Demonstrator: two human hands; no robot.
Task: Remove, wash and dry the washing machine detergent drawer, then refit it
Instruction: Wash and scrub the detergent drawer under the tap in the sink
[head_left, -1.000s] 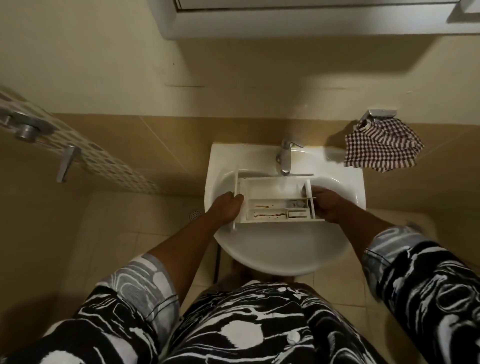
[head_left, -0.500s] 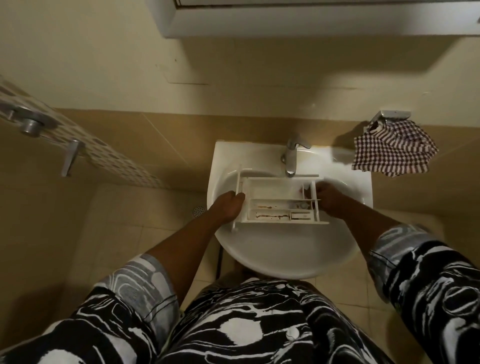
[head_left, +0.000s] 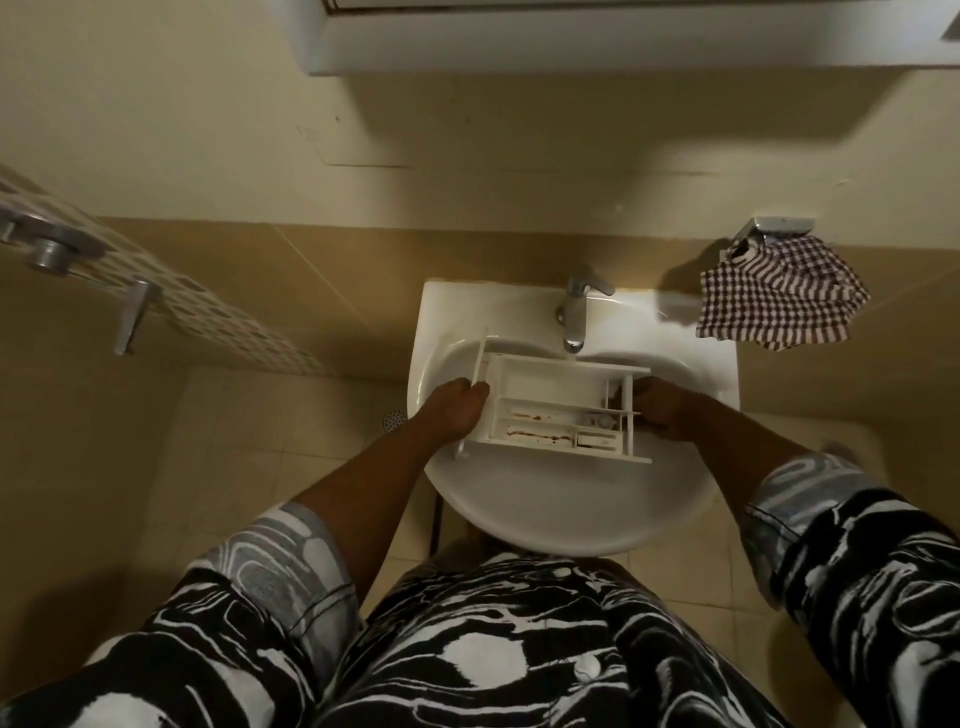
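**A:** The detergent drawer (head_left: 561, 410) is out, held open side up over the sink (head_left: 571, 519), just under the tap (head_left: 574, 312).

**B:** Both hands are on it. The left hand (head_left: 457, 410) has its fingers (head_left: 470, 397) clenched on the front-panel end. The right hand (head_left: 662, 410) grasps the opposite end, partly hidden behind the drawer wall.

**A:** Removal's done, then. How about the washing?

**B:** Barely begun, I'd say. Brown streaks line the near compartments, and I can't tell whether water is coming from the spout.

**A:** So there's scrubbing and rinsing ahead, then drying. The checked cloth (head_left: 779, 296) hanging on the wall to the right looks the likely candidate.

**B:** And the refit comes last of all. That's one step finished and three to go.
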